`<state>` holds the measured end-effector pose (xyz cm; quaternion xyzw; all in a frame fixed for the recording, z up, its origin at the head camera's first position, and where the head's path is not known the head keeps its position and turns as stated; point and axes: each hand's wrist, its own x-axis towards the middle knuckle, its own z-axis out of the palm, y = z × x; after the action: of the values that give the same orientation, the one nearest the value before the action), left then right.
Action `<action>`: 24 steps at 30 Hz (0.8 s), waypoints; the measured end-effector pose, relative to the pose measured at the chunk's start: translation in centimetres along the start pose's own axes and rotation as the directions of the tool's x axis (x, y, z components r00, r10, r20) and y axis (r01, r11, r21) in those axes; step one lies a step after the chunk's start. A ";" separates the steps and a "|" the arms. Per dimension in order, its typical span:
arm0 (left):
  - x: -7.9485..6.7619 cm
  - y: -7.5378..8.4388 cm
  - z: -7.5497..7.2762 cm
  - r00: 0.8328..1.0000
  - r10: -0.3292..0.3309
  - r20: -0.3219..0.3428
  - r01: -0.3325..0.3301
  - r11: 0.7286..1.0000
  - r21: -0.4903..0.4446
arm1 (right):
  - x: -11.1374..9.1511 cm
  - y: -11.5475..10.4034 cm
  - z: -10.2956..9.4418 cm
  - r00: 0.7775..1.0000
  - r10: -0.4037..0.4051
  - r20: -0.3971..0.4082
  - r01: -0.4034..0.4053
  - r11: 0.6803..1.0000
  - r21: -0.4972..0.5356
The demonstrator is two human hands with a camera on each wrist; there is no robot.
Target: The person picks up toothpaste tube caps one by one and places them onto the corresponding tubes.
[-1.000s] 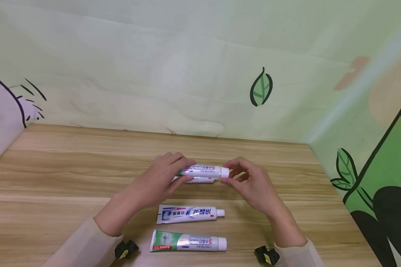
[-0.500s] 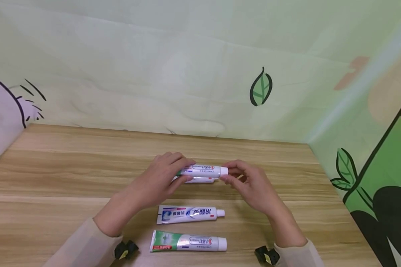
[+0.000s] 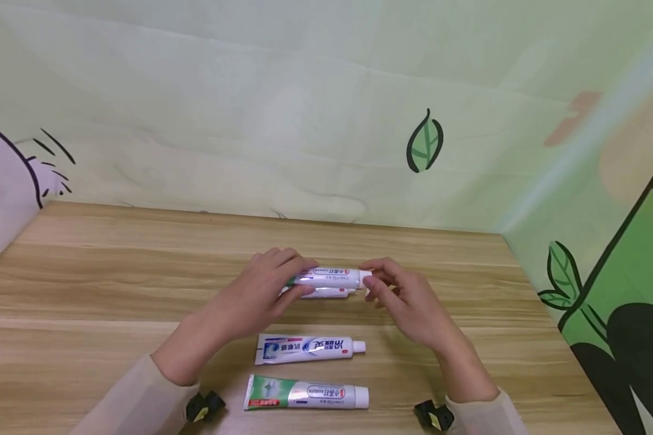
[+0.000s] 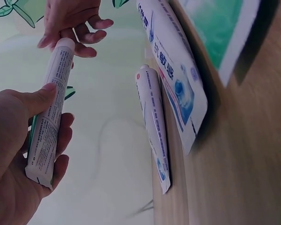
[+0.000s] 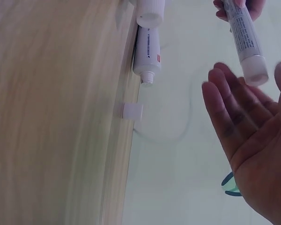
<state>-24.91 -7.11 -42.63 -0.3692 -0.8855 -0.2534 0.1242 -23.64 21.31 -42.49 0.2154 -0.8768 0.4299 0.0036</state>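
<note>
My left hand holds a white and green toothpaste tube above the table, its cap end pointing right. In the left wrist view the thumb and fingers grip the tube's body. My right hand is at the white cap; in the right wrist view its fingers are spread and look apart from the cap. Behind the held tube lies a white tube, partly hidden; its narrow nozzle end shows in the right wrist view. A small loose white cap stands on the table close by.
Nearer to me, a white and blue toothpaste tube and another white and green tube lie side by side, caps to the right. The wooden table ends at a printed wall cloth.
My right thumb and fingers have shifted around the held tube's cap and now spread loosely. The left hand and the tube stay nearly still; the tubes on the table have not moved.
</note>
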 end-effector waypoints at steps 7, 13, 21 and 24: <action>0.0 0.3 -0.1 1.000 0.023 0.010 -0.023 1.000 -0.005 | -0.1 -0.2 0.3 0.999 0.050 -0.010 -0.050 0.997 -0.060; 0.0 0.6 -0.1 0.996 0.087 -0.007 -0.087 0.996 0.004 | 0.1 -0.4 1.0 0.999 0.037 -0.040 -0.040 0.996 -0.084; -0.1 0.9 -0.4 0.996 0.090 -0.008 -0.090 0.996 -0.010 | 0.3 -0.7 2.0 0.984 0.080 -0.160 -0.101 0.987 -0.128; -0.1 1.0 -0.4 0.997 0.071 -0.005 -0.072 0.997 -0.017 | 0.2 -0.7 2.2 0.975 0.103 -0.195 -0.127 0.985 -0.113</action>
<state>-24.12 -6.81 -41.99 -0.4011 -0.8692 -0.2572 0.1321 -23.19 19.19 -43.28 0.1218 -0.9087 0.3922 0.0750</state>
